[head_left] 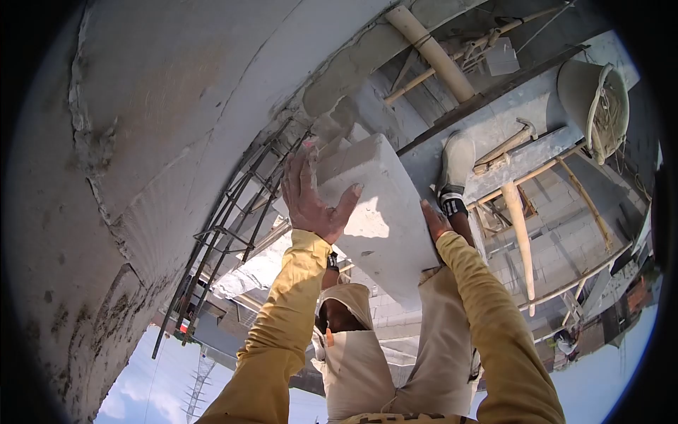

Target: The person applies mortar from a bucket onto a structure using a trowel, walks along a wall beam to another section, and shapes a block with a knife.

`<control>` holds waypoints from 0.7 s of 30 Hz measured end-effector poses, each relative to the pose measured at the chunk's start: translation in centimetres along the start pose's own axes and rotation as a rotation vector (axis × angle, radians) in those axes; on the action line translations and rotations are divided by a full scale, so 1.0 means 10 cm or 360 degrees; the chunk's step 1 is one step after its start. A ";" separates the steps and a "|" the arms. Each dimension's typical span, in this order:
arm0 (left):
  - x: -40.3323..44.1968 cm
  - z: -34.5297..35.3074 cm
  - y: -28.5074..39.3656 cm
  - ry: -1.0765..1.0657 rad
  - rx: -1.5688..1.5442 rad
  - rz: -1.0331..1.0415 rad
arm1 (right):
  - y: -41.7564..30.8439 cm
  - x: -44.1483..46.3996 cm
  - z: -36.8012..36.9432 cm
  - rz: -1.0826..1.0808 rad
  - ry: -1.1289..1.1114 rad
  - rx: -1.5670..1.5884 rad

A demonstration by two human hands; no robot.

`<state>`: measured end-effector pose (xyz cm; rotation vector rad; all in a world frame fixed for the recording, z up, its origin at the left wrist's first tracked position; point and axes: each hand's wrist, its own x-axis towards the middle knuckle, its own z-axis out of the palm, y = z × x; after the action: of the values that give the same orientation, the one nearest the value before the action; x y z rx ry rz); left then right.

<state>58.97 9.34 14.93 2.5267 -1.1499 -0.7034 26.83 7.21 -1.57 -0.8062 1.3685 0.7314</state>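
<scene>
A large white concrete block [381, 212] is tilted between my two hands, above my legs. My left hand [318, 198] presses on its left side with fingers stretched and thumb spread over the face. Against the block's right edge lies my right hand [434, 220], its fingers partly hidden behind the block. Both forearms are in yellow sleeves. Beyond the block, more pale block pieces [335, 120] sit close to the wall.
A hammer [503, 147] lies on the plank beside my shoe [459, 161]. A pale bucket [586, 102] stands at the right. Bare rebar [229, 230] sticks out by the rough wall [155, 127] on the left. Wooden poles [519, 240] and a lower level show below the plank.
</scene>
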 end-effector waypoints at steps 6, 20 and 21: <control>-1.67 0.43 -0.11 0.0027 -0.1472 -0.2405 | -0.21 -0.16 -0.05 -0.0035 -0.0138 0.0116; -1.81 1.26 -0.23 0.0082 -0.1636 -0.2357 | -0.33 -0.64 -0.24 -0.0265 -0.0019 0.0389; -1.63 1.20 -0.22 0.0096 -0.1527 -0.2244 | -0.58 -0.86 -0.32 -0.0265 -0.0015 0.0383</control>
<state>44.69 22.59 9.04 2.0230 1.0230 -1.0280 29.33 1.46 7.26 -0.7138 1.3333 0.4310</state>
